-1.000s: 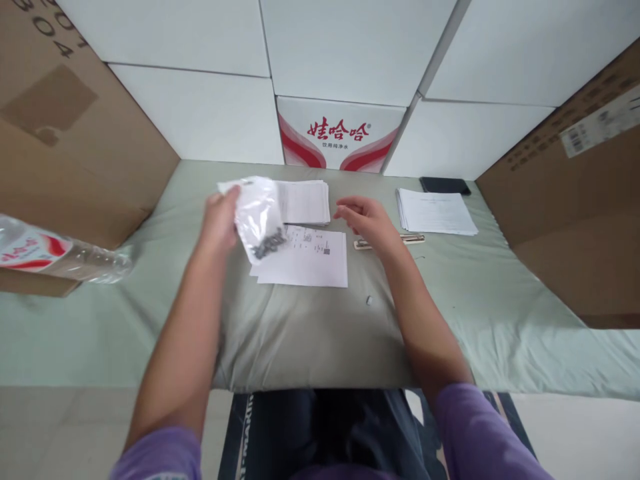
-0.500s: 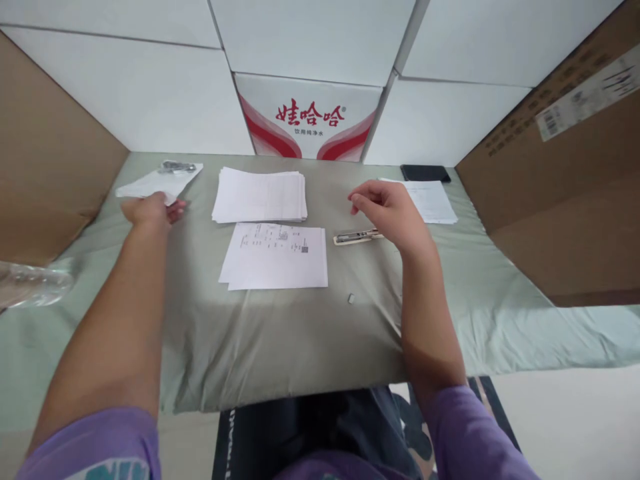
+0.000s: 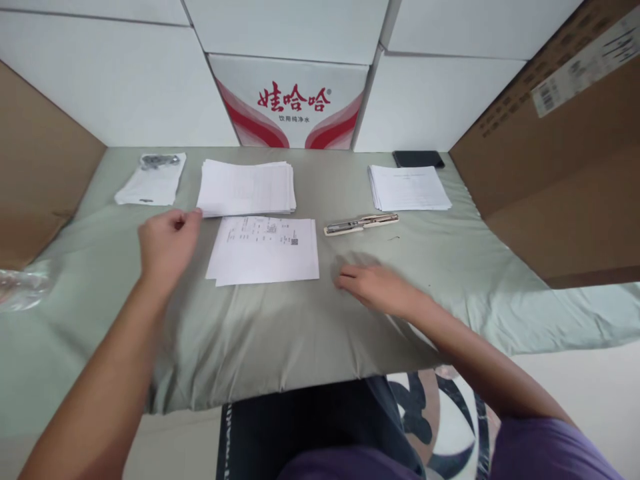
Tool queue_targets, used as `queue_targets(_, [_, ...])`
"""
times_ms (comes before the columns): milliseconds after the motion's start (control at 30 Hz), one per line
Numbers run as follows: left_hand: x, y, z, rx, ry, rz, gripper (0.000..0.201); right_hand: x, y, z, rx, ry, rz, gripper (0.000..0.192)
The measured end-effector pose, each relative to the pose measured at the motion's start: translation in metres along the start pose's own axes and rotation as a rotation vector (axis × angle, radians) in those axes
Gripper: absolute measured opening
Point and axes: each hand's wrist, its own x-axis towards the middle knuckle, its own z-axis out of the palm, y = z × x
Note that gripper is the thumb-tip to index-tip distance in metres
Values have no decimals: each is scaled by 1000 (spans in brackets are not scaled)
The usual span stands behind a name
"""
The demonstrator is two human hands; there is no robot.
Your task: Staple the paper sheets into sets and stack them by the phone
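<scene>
My left hand (image 3: 170,241) is closed, its fingertips at the lower left corner of a stack of white paper slips (image 3: 245,189); whether they touch it I cannot tell. Just in front of that stack lie a few printed sheets (image 3: 265,257) with a small square code. To their right, low over the cloth, my right hand (image 3: 375,288) has its fingers bent together, and anything under the fingertips is hidden. Beyond it a slim stapler (image 3: 361,224) lies opened out flat. At the far left rests a white packet (image 3: 155,183) with dark small items showing in its clear part.
A second paper stack (image 3: 410,188) lies back right, with a black phone (image 3: 418,159) behind it. White cartons (image 3: 295,100) wall the back. Brown cardboard boxes (image 3: 565,187) stand at both sides. Clear plastic (image 3: 23,290) sits at the left edge of the green cloth (image 3: 280,340).
My left hand has let go of the white packet and moved right, to the paper stack. My right hand came down from above the stapler to where a small grey piece lay, now out of sight.
</scene>
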Motion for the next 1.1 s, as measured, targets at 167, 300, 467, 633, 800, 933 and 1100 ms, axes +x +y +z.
queue_targets(167, [-75, 76, 37, -147, -54, 288, 36, 20, 32, -22, 126, 319, 60, 19])
queue_targets(300, [-155, 131, 87, -304, -356, 790, 31, 51, 66, -52, 145, 513, 179, 12])
queue_targets(467, [-203, 141, 121, -320, -459, 1204, 30, 77, 70, -62, 122, 330, 205, 11])
queue_targets(633, [-199, 126, 117, -247, -600, 1243, 28, 76, 66, -57, 64, 222, 226, 12])
queue_targets(800, [-199, 127, 117, -271, -591, 1219, 28, 77, 72, -53, 21, 234, 216, 12])
queue_targets(933, [-200, 126, 119, -292, -573, 1211, 28, 78, 75, -49, -2, 224, 197, 14])
queue_targets(1100, [-201, 124, 120, -302, -554, 1191, 29, 76, 74, -49, 11, 232, 173, 17])
